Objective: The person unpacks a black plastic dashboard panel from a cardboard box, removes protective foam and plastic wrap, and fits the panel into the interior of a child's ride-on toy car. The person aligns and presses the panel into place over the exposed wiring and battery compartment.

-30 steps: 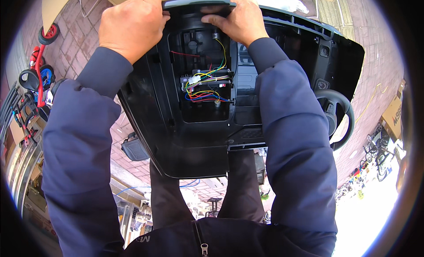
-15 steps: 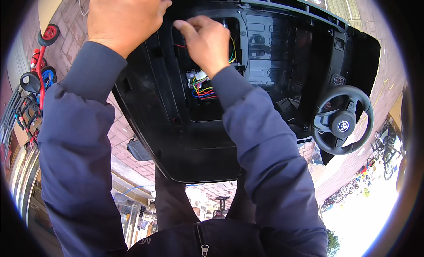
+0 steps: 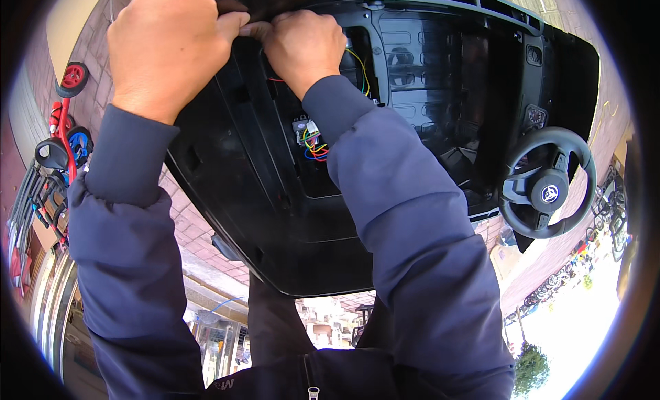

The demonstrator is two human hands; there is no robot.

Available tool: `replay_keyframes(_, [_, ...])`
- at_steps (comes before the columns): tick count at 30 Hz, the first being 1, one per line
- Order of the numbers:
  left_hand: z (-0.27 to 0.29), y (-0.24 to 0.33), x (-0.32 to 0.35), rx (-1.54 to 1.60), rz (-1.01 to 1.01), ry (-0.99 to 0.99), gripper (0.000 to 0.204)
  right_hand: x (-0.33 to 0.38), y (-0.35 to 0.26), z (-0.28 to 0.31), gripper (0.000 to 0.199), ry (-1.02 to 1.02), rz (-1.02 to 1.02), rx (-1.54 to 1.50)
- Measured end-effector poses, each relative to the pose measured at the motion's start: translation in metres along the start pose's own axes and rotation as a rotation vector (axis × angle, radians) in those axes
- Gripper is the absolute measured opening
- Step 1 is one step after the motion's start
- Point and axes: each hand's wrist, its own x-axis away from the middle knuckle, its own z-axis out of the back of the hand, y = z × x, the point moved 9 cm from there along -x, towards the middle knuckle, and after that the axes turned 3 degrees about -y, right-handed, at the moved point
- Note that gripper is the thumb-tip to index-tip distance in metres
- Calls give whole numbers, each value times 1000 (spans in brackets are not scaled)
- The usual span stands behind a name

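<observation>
The left hand is tightly curled, the right hand loosely so, thumbs close together over the black car body's far left part; any grip is hidden. Light, even finger pressure would suit, clear of the car body's recessed wires. Brick paving surrounds it; a red-framed ride-on stands left.

Floor: pinkish brick paving with pale joints, visible on both sides of the black car body. The body stands over the paving; its points of contact are hidden. At left, a red-framed cycle with red and blue wheels rests on the floor. Along the right rim, dark cycles stand crowded, details too small to tell.
</observation>
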Motion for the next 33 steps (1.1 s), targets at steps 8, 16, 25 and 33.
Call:
replay_keyframes(8, [-7,-11,-2,-4,-22,-89,38,-3,4,1,67,14,13,-16])
replay_keyframes(16, [-6,-10,-2,-49,11,-93,39,8,15,-6,49,7,42,-333])
replay_keyframes(25, [-6,-5,10,3,-90,91,42,-9,26,128,60,344,448,224])
replay_keyframes(33, [-27,39,89,1155,564,-6,31,-44,10,98,22,-261,646,-54])
